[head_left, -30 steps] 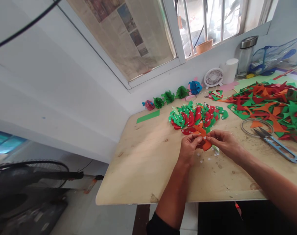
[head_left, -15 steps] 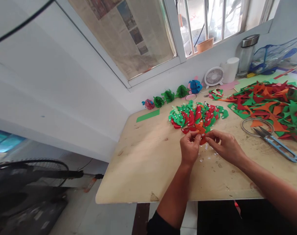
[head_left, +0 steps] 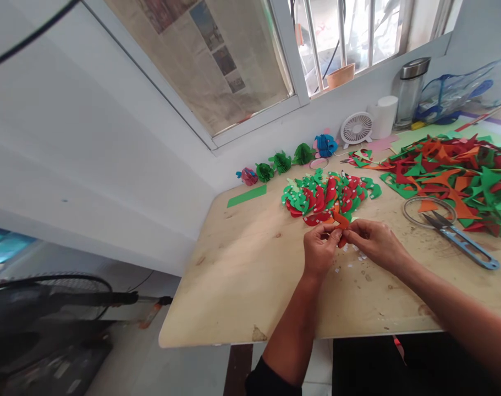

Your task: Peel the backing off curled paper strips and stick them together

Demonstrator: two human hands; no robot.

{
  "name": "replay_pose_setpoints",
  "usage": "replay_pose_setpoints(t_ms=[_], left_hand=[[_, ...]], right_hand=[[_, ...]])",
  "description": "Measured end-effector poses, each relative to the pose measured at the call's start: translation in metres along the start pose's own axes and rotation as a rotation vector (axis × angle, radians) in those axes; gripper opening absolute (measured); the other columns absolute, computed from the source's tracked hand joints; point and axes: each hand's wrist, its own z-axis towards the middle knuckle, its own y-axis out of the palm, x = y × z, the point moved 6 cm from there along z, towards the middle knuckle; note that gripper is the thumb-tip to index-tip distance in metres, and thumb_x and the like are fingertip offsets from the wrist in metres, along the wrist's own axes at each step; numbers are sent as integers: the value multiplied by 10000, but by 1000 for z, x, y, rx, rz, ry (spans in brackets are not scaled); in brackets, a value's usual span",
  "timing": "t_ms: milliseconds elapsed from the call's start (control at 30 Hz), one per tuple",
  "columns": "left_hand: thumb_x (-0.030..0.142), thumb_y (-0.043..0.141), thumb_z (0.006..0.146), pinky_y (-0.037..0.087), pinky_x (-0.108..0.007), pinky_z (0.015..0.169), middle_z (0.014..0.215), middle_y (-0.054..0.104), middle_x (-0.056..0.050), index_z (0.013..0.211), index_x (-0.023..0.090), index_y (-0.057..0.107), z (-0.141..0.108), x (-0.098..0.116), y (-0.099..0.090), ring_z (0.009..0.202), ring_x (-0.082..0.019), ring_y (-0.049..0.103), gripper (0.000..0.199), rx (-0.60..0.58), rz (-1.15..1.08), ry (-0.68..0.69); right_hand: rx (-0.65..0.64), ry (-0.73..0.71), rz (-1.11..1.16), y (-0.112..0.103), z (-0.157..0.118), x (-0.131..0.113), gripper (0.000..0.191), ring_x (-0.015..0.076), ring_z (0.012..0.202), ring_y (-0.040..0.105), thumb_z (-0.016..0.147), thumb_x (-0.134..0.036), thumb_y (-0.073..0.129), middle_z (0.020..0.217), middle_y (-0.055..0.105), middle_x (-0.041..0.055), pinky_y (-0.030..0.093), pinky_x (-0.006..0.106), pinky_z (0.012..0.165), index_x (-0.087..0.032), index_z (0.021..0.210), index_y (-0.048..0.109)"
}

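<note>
One orange paper cutout (head_left: 341, 221) is pinched by the fingertips of the left hand (head_left: 318, 250) and the right hand (head_left: 376, 242), above the bench (head_left: 242, 275) at the near edge of a pile of red and green paper cutouts (head_left: 330, 190). Fingers cover its middle. A darker red-orange bit shows below them; whether it belongs to the same piece is hard to make out, and so is any contact with the pile. The visible upper part slants, its long axis running from far left to near right, one end pointing away toward the pile; its other end is hidden at the fingers. White paper bits (head_left: 350, 265) lie below, some perhaps hidden by the right hand. Blue-handled thread snips (head_left: 464, 242) overlap a ring (head_left: 407, 217), blades pointing far left. Behind them, a heap of paper scraps (head_left: 452, 176) is cut off at the right edge.
</note>
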Motion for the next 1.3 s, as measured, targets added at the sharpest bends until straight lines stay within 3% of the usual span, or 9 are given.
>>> replay_pose_setpoints(t_ms=[300, 533, 800, 1033, 1300], left_hand=[[245, 602, 754, 465, -257, 638, 735, 656, -51, 779, 148, 698, -2, 8, 1, 669, -143, 584, 139, -30, 159, 115], [257, 623, 738, 462, -251, 611, 712, 657, -48, 756, 144, 695, -2, 5, 0, 616, -132, 579, 136, -16, 93, 64], [314, 639, 740, 466, -255, 609, 717, 662, -50, 785, 143, 698, -1, -1, 1, 630, -138, 584, 186, -34, -34, 28], [290, 650, 727, 467, -254, 616, 708, 662, -45, 758, 144, 699, -1, -1, 2, 629, -133, 587, 156, -20, -49, 28], [290, 637, 737, 475, -261, 621, 725, 662, -49, 767, 142, 697, 0, -2, 2, 640, -138, 591, 163, -33, -38, 29]], right_hand=[[-33, 66, -22, 1, 1, 5, 236, 108, 495, 436, 742, -299, 481, 527, 531, -22, 299, 230, 472, -171, 624, 640], [-43, 75, -7, 1, 0, 3, 254, 112, 499, 442, 744, -298, 473, 554, 586, -5, 306, 237, 479, -173, 637, 667], [-126, 95, 245, 4, 2, 4, 319, 137, 548, 511, 753, -404, 496, 647, 677, 61, 377, 252, 517, -156, 628, 651], [-95, 83, 218, 3, 3, 6, 244, 131, 525, 515, 733, -312, 509, 611, 674, 43, 365, 239, 485, -161, 621, 664], [-133, 81, 227, 5, 3, 8, 288, 148, 568, 544, 753, -365, 511, 667, 681, 59, 388, 252, 514, -160, 636, 677]])
